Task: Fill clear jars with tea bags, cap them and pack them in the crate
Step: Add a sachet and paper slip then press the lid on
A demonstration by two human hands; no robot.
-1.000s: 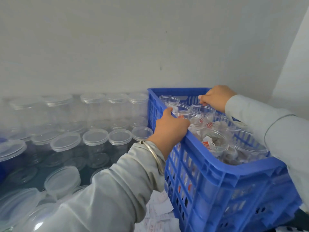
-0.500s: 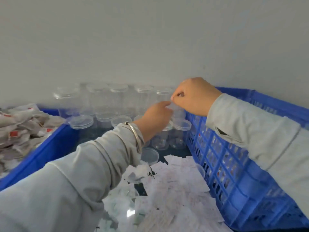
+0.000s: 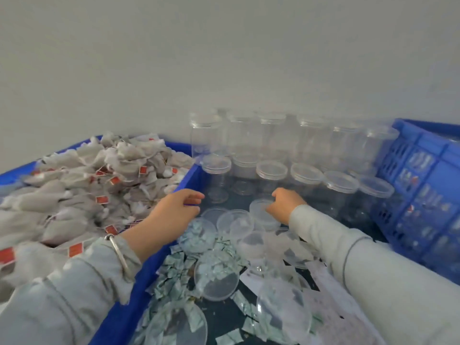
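Right hand (image 3: 282, 205) gripping clear jar (image 3: 261, 213), left hand (image 3: 171, 212) empty

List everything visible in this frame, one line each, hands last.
White paper tea bags with red tags: large heap, in the blue bin at left.
Blue plastic bin: one, left.
Clear plastic jars with lids: two rows, against the wall.
Loose clear plastic lids: several, on the dark surface.
Pale paper scraps: many, centre foreground.
Blue slatted plastic crate: one, right.
Silver bangle: one, left wrist.
Left hand: over the bin's edge, holding nothing.
Right hand: grips a clear jar.
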